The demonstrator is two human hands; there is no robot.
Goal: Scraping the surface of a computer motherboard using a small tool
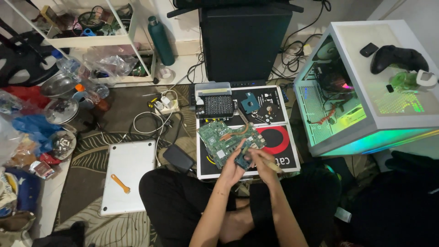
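Cluttered floor, patterned rug (96,146), work mat (283,137), green circuit board (224,137)

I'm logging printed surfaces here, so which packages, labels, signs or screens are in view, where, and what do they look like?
Work mat: floor, under the green circuit board; rectangular, black and white with a red ring.
Snack packets: floor at far left; small, red and crinkled.
Plastic bags: under the white shelf; clear and crumpled.
No lit screens are visible.
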